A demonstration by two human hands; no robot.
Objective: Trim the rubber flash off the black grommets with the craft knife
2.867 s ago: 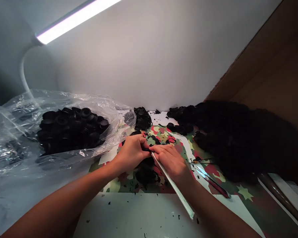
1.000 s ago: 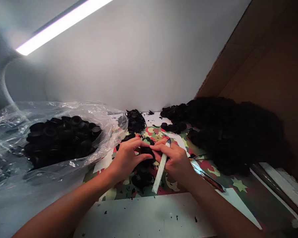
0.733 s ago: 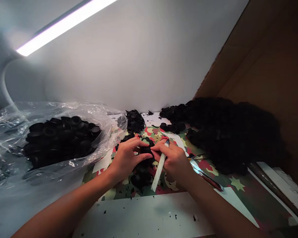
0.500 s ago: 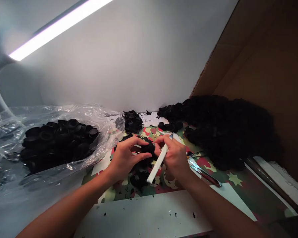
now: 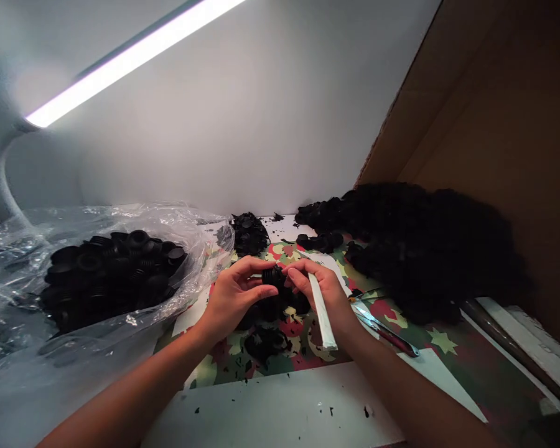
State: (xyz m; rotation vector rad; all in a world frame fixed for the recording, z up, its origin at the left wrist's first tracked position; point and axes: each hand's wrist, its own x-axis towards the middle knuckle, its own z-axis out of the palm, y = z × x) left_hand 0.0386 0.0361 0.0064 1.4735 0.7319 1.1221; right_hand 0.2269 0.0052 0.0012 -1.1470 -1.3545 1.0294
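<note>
My left hand (image 5: 236, 292) is closed, pinching a ribbed black plug (image 5: 271, 275) between thumb and fingers. Against the plug's right side are the fingertips of my right hand (image 5: 324, 286), which is closed round a flat, white-handled tool (image 5: 324, 317). The tool's handle points down toward me, and its working end is hidden. Under and in front of my hands lie black scraps (image 5: 265, 343) on a camouflage-patterned sheet (image 5: 233, 367).
At left, a clear plastic bag (image 5: 200, 261) holds many black ribbed plugs (image 5: 112, 267). A large black heap (image 5: 424, 242) lies at right by cardboard (image 5: 490, 124). Scissors (image 5: 387, 333) rest near my right wrist. A lit lamp (image 5: 135, 62) hangs above.
My right hand has turned, swinging the white handle from lower left to lower right. The plug's ribbed side now shows more clearly between my left fingers.
</note>
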